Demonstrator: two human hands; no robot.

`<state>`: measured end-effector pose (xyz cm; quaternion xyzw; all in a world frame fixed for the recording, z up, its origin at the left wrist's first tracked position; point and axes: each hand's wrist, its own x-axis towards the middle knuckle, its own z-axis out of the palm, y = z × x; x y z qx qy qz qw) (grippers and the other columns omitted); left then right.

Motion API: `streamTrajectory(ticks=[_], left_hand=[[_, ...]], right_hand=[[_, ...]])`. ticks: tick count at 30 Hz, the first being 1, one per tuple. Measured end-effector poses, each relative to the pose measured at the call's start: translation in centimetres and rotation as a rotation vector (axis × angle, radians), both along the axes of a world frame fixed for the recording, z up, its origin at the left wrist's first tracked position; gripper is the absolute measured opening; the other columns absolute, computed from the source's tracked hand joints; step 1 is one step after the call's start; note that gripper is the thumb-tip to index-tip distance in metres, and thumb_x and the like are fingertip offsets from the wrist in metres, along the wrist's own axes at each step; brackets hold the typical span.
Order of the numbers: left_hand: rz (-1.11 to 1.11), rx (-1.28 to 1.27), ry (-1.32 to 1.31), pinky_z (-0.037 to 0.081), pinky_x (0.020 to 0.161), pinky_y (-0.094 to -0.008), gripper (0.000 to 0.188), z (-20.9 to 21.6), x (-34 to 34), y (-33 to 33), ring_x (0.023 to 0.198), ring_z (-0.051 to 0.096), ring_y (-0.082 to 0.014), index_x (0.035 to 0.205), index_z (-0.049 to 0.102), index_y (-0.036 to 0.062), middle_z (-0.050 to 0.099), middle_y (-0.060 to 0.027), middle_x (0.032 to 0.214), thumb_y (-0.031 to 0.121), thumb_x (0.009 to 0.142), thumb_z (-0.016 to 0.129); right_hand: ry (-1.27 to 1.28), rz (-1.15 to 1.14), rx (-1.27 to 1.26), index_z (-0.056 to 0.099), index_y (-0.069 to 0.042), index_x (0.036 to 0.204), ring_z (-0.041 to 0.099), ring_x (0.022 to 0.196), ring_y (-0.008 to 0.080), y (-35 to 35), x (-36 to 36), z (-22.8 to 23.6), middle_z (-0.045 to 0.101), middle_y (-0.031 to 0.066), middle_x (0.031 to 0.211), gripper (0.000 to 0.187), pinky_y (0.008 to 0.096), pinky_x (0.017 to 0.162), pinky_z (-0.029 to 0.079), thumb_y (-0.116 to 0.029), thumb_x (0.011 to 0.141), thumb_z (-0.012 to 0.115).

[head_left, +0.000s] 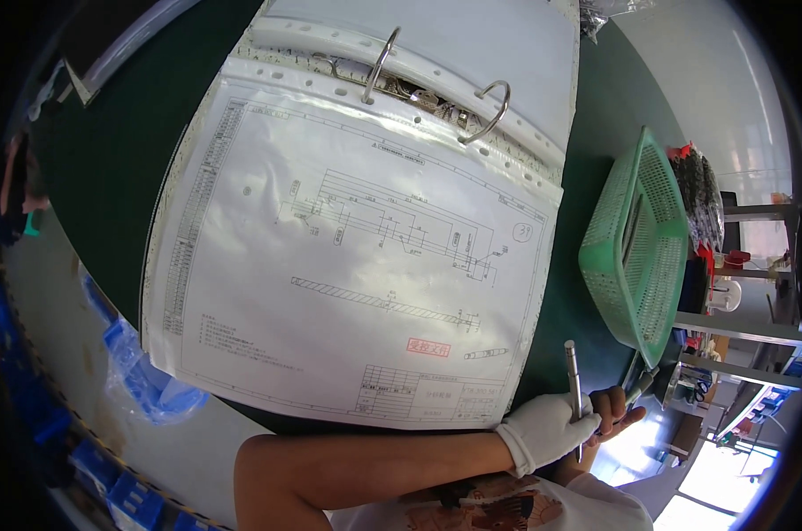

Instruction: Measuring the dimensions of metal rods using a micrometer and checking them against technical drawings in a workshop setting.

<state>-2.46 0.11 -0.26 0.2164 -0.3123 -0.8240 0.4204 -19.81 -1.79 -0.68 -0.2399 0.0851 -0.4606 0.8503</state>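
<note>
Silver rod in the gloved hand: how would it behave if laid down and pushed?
The silver rod looks straight where it sticks out of the gloved left hand, so it's likely stiff. Its slim, round-looking shape suggests it could roll. The shiny surface may make it somewhat slippery.

Green table (100, 168) gives widest open lane left of binder (348, 257). Narrower strip runs between binder's right edge and green basket (609, 274); raised basket wall bounds it. Lower end of strip plugged by gloved left hand (547, 434), bare right hand (609, 411) close beside, metal rod (574, 372) poking up from glove. Left forearm (392, 465) bars way along binder's lower edge. Low pass over flat page; two metal rings (381, 64) arch up beyond, snag risk.
</note>
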Motion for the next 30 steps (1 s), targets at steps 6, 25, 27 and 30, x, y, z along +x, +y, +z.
streamTrajectory(ticks=[6, 25, 27, 30], left_hand=[[-0.004, -0.008, -0.006, 0.045, 0.063, -0.026, 0.019, -0.23, -0.2, 0.03, 0.066, 0.058, -0.0162, 0.078, 0.051, -0.0037, 0.058, -0.0107, 0.069, 0.013, 0.084, 0.047], [0.005, -0.029, -0.047, 0.044, 0.062, -0.0258, 0.019, -0.39, -0.53, -0.07, 0.066, 0.057, -0.0157, 0.08, 0.053, -0.0037, 0.058, -0.0103, 0.069, 0.014, 0.084, 0.047], [-0.008, -0.023, -0.04, 0.044, 0.062, -0.0256, 0.019, -0.48, -0.7, -0.12, 0.066, 0.057, -0.0154, 0.08, 0.052, -0.0038, 0.058, -0.0103, 0.069, 0.014, 0.084, 0.047], [-0.01, -0.02, -0.047, 0.044, 0.062, -0.0254, 0.019, -0.45, -0.69, -0.16, 0.067, 0.057, -0.0153, 0.08, 0.052, -0.0038, 0.058, -0.0103, 0.069, 0.014, 0.084, 0.047]], right_hand=[[0.026, -0.052, 0.024, 0.045, -0.002, 0.082, 0.052, 0.048, 0.0214, 0.4, 0.09, 0.14, 0.052, 0.012, 0.068, 0.043, 0.0306, 0.045, 0.047, -0.045, 0.081, 0.047], [0.066, -0.107, 0.048, 0.046, -0.003, 0.081, 0.05, 0.045, 0.0188, 0.37, -0.16, 0.21, 0.051, 0.0107, 0.065, 0.043, 0.0284, 0.043, 0.045, -0.046, 0.081, 0.047], [0.07, -0.109, 0.044, 0.046, -0.003, 0.081, 0.05, 0.045, 0.0188, 0.33, -0.34, 0.22, 0.051, 0.0105, 0.065, 0.043, 0.0284, 0.043, 0.045, -0.047, 0.081, 0.047], [0.069, -0.102, 0.045, 0.046, -0.003, 0.081, 0.05, 0.046, 0.0191, 0.26, -0.4, 0.22, 0.051, 0.0104, 0.065, 0.043, 0.0287, 0.043, 0.045, -0.046, 0.081, 0.047]])
